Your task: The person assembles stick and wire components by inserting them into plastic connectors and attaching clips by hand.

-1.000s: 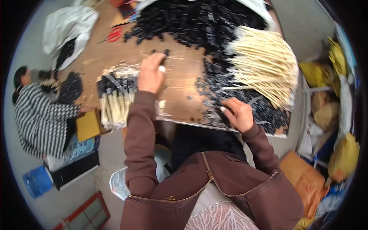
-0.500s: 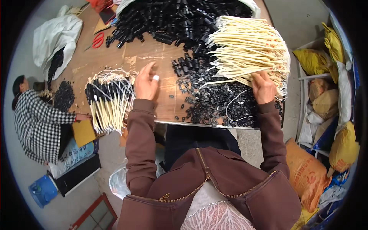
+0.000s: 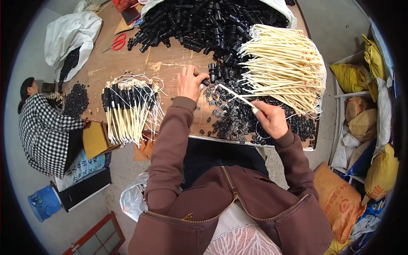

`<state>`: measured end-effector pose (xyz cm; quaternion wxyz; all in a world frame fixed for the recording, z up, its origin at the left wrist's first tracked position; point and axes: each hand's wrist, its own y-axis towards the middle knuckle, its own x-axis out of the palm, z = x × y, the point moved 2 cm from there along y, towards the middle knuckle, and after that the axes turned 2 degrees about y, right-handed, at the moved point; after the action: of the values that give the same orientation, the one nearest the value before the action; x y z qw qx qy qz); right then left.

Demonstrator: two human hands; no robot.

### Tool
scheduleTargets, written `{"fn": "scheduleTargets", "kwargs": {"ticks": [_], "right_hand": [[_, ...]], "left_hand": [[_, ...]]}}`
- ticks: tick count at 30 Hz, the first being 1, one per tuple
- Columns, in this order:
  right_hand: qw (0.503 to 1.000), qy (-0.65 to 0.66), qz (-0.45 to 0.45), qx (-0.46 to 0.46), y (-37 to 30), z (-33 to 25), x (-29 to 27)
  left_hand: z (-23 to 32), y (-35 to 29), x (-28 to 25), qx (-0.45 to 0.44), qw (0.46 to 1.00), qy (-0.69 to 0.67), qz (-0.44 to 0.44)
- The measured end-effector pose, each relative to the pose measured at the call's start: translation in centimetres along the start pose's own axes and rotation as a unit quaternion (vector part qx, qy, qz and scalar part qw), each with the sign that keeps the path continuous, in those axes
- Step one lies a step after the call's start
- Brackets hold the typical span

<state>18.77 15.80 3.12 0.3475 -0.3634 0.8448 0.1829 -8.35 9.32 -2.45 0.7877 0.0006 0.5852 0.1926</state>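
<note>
My left hand [image 3: 189,83] is closed on a short black plastic connector [image 3: 205,82], held between thumb and fingers just above the table. My right hand [image 3: 272,119] pinches a cream-sleeved wire [image 3: 238,96]; its thin white end points up and left toward the connector, apart from it. Just beyond my left hand, several black connectors [image 3: 219,70] stand upright. Below the held wire spreads a heap of small black parts [image 3: 231,121]. A thick stack of cream-sleeved wires [image 3: 280,63] lies beyond my right hand. To the left lies a bundle of wires with black connectors fitted [image 3: 125,112].
A large pile of black connectors [image 3: 187,25] fills the far side of the table [image 3: 140,63]. Red scissors [image 3: 118,42] and a white sack [image 3: 76,32] lie far left. A person in checked clothing [image 3: 46,127] works at the left. Bags fill the shelves [image 3: 345,93] at right.
My right hand has drawn one cream-sleeved wire from the stack, moving left and nearer. My left hand, open before, has moved right and taken hold of a black connector.
</note>
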Motion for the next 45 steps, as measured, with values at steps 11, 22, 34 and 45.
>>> {"fn": "scheduleTargets", "kwargs": {"ticks": [11, 22, 34, 45], "right_hand": [[0.996, 0.020, -0.013, -0.086, -0.5, -0.4, 3.1], [0.994, -0.064, -0.020, -0.082, 1.4, -2.3, 3.8], [0.955, 0.113, -0.201, -0.186, 2.2, -5.4, 9.2], [0.868, 0.412, -0.234, -0.147, 2.4, -7.1, 7.9]], "left_hand": [[1.8, -5.3, -2.2, 0.098, 0.963, -0.252, 0.016], [7.3, -8.2, -5.2, 0.201, 0.974, -0.089, 0.053], [8.2, -17.4, -5.0, -0.092, 0.981, -0.136, 0.104], [2.7, -20.5, -1.3, -0.352, 0.807, -0.440, 0.179]]}}
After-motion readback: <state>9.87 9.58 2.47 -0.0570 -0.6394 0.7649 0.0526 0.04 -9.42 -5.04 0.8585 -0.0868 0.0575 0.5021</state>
